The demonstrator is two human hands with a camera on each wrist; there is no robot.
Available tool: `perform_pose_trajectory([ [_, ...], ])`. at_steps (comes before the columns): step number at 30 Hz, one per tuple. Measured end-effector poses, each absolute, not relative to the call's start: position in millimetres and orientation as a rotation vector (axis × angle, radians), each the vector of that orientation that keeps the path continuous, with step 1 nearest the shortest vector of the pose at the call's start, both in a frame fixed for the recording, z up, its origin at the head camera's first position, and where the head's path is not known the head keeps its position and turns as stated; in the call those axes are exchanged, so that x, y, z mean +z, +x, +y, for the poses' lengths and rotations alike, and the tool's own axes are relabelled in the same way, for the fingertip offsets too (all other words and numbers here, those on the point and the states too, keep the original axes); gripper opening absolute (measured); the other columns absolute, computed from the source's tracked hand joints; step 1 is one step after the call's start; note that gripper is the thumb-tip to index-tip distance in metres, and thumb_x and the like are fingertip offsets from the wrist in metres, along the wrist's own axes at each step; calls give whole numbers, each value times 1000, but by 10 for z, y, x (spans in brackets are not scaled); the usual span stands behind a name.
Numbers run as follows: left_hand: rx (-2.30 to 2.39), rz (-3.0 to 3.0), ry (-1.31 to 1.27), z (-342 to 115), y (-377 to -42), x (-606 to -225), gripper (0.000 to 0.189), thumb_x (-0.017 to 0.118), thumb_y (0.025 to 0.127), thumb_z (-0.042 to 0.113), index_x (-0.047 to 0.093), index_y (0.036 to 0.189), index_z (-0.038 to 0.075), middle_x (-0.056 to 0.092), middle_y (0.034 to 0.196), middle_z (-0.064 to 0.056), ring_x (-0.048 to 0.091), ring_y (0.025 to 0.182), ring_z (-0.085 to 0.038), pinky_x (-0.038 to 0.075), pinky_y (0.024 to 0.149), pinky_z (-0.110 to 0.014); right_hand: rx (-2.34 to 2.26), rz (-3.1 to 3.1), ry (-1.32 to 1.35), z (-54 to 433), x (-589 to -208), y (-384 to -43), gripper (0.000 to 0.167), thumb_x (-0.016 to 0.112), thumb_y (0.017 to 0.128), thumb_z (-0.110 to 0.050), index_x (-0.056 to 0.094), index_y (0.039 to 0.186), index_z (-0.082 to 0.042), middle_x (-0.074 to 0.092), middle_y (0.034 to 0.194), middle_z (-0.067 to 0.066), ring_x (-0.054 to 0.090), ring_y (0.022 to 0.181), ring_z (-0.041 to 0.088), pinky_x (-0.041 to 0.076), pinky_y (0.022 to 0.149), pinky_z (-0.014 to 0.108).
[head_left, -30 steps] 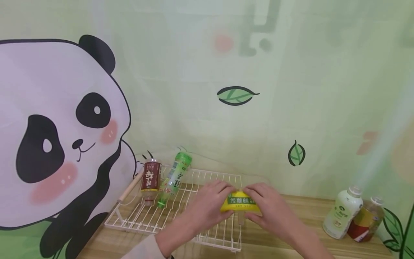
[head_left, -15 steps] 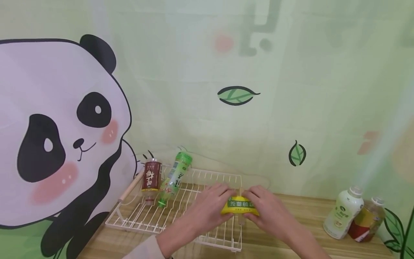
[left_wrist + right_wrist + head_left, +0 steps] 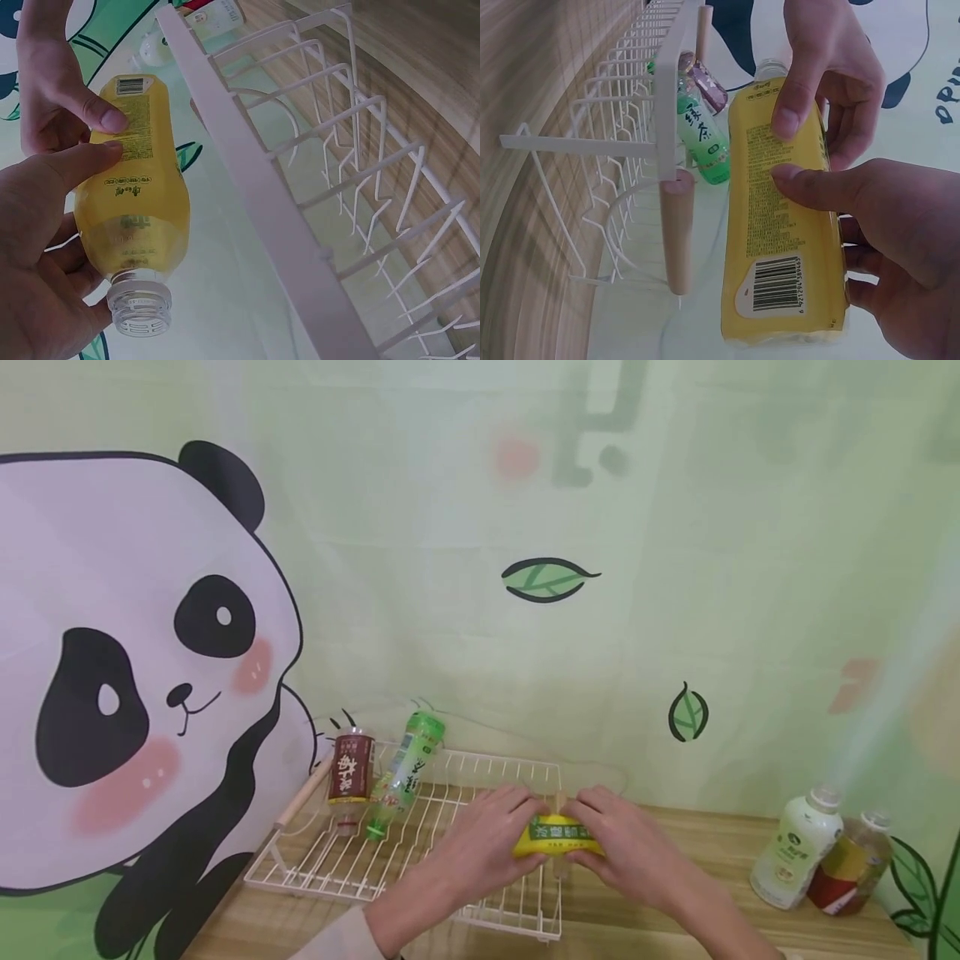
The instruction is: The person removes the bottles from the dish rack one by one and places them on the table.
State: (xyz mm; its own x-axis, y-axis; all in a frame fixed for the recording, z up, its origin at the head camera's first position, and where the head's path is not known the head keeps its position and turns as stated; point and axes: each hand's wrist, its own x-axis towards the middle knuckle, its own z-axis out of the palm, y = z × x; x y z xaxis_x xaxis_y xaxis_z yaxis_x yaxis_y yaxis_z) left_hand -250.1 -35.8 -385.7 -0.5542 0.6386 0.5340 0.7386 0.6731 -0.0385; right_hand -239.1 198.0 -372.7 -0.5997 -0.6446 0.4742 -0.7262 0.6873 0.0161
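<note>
Both hands grip a plastic drink bottle (image 3: 558,837) with a yellow wrap, held sideways over the right end of a white wire rack (image 3: 510,927). My left hand (image 3: 495,827) is round the neck half; its thumb presses the wrap. Round the base half is my right hand (image 3: 618,847), its thumb beside the printed barcode in the right wrist view. The clear neck end (image 3: 140,307) points left. Fingers behind the bottle are partly hidden. On the rack's left side lie a bottle with a dark red label (image 3: 351,768) and a green tea bottle (image 3: 408,768).
A white-green bottle (image 3: 797,852) and a red-yellow labelled bottle (image 3: 851,868) stand at the right on the wooden table (image 3: 675,927). Wooden handles (image 3: 303,793) stick up at the rack's ends. Behind hangs a panda-print cloth (image 3: 450,635).
The hands and the yellow bottle have sunk slightly compared with one second ago, and both hands keep their grip. The other bottles and the rack stay where they were.
</note>
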Motion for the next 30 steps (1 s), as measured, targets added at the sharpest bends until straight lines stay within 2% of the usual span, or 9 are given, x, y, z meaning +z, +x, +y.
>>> perform_pose_trajectory([
  [8, -286, -2379, -1074, -351, -2489, -3830, 57, 91, 84, 40, 69, 130, 15, 69, 126, 4, 63, 115, -12, 55, 100, -29, 232, -2457, 1005, 1955, -3658, -2302, 45, 96, 78, -22, 73, 115, -9, 65, 107, -1, 59, 94, 14, 59, 77, 31],
  [13, -262, -2439, -1066, -366, -2473, -3788, 64, 89, 86, 46, 66, 137, 15, 66, 131, 5, 61, 119, -13, 54, 102, -30, 189, -2456, 1003, 1933, -3625, -2287, 51, 96, 78, -21, 72, 120, -5, 67, 109, 2, 61, 95, 16, 60, 78, 32],
  [22, -345, -2544, -1060, -559, -2396, -3555, 82, 83, 86, 59, 56, 149, 13, 60, 146, 0, 56, 134, -19, 48, 113, -45, 185, -2456, 948, 1974, -3594, -2292, 60, 99, 72, -12, 66, 121, -5, 64, 115, 2, 59, 105, 20, 59, 86, 39],
  [25, -375, -2598, -983, -671, -2429, -3492, 92, 82, 83, 66, 53, 154, 16, 57, 150, 0, 53, 139, -21, 42, 118, -50, 203, -2461, 904, 2012, -3586, -2323, 62, 99, 71, -9, 64, 122, -4, 63, 118, 4, 59, 108, 23, 58, 90, 42],
  [30, -488, -2653, -800, -859, -2502, -3460, 103, 80, 77, 74, 49, 157, 18, 54, 156, -2, 49, 144, -27, 33, 122, -59, 244, -2473, 859, 2119, -3575, -2365, 69, 97, 73, -4, 63, 133, -1, 63, 122, 9, 59, 110, 27, 58, 95, 46],
])
